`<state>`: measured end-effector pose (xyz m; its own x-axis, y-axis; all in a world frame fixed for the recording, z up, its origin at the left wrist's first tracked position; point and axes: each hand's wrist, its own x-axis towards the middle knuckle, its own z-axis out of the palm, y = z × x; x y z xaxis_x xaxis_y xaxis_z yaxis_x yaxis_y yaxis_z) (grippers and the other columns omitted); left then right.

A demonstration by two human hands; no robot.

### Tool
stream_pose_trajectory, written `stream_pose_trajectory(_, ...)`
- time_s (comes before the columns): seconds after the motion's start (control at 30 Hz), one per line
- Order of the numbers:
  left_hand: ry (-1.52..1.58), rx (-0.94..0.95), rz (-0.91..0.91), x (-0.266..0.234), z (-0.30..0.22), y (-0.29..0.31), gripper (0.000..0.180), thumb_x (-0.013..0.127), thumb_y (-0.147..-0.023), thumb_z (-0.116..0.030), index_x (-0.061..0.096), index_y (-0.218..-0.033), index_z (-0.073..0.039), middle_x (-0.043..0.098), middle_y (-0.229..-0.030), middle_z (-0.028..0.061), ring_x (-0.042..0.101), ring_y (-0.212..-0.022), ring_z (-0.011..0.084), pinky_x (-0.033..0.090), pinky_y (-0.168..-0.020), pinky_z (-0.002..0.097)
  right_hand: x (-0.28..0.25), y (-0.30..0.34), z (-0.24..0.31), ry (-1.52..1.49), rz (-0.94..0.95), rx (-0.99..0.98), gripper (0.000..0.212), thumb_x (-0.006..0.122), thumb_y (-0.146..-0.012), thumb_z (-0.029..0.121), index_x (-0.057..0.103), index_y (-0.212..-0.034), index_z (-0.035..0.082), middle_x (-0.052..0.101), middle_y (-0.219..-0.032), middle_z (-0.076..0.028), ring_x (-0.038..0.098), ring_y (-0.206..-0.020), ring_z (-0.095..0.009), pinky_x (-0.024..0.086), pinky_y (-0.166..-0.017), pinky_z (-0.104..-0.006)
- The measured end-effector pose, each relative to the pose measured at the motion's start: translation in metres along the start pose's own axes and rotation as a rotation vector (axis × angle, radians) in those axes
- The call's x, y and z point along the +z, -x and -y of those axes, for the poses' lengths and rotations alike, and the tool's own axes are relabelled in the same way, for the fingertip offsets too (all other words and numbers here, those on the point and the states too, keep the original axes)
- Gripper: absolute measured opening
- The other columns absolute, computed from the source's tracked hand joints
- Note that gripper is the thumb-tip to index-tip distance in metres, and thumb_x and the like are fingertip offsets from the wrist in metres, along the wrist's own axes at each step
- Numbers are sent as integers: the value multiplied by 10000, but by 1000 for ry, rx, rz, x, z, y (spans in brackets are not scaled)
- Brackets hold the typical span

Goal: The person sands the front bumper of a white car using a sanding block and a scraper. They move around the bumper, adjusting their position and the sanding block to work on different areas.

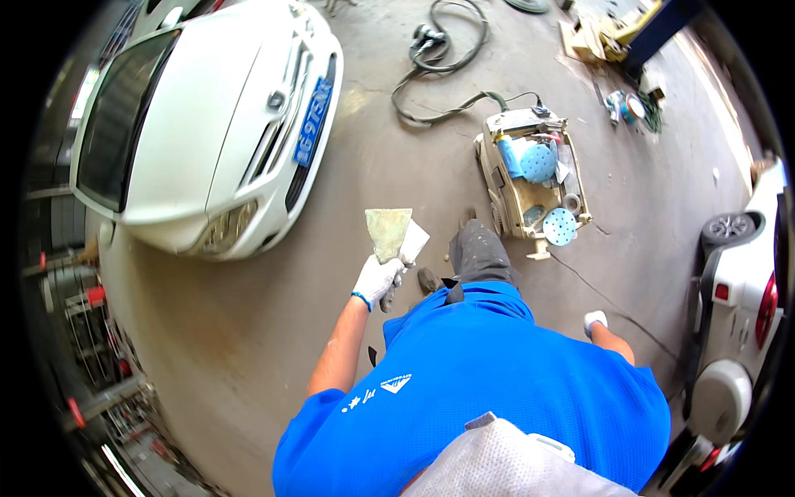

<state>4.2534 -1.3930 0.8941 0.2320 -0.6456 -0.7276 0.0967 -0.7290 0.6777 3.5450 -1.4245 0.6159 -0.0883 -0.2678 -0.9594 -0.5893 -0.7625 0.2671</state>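
Observation:
My left hand (378,280), in a white glove with a blue cuff edge, is closed around a wide putty knife (387,230). Its flared blade points away from me and is coated with pale greenish putty. A flat white piece (416,241) sticks out beside the blade, from the same hand; its kind is unclear. Out to the right of my body hangs my right hand (594,320), also gloved in white. It is small in the view and its fingers cannot be made out; nothing shows in it.
A white car (240,108) stands at left. Ahead right is a wheeled dust extractor (512,199) carrying blue sanding discs (539,162), its hose (406,83) and cable (613,308) lying across the floor. A blue post (662,37) and another white vehicle (733,306) stand right; racks (91,331) line the left.

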Motion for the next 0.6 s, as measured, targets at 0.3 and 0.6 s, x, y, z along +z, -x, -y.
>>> stream_pose_trajectory(0.3, -327, 253, 75, 49, -306, -251, 163, 564, -837, -143, 667, -895, -32, 635, -680, 51, 547, -557, 107, 452, -511, 280, -352, -56, 33, -591, -350, -348, 402, 446, -895, 325, 707, -1024, 48, 665, -1125, -220, 615, -1084, -387, 489, -934, -425)
stream_pose_trajectory(0.6, -138, 38, 180, 37, -477, -439, 166, 563, -832, -122, 671, -883, -6, 631, -644, 58, 530, -500, 105, 440, -482, 263, -790, 1, -335, -2097, -1109, -278, 238, 569, -914, 165, 655, -1088, 29, 668, -877, -60, 610, -741, -124, 504, -674, -288)
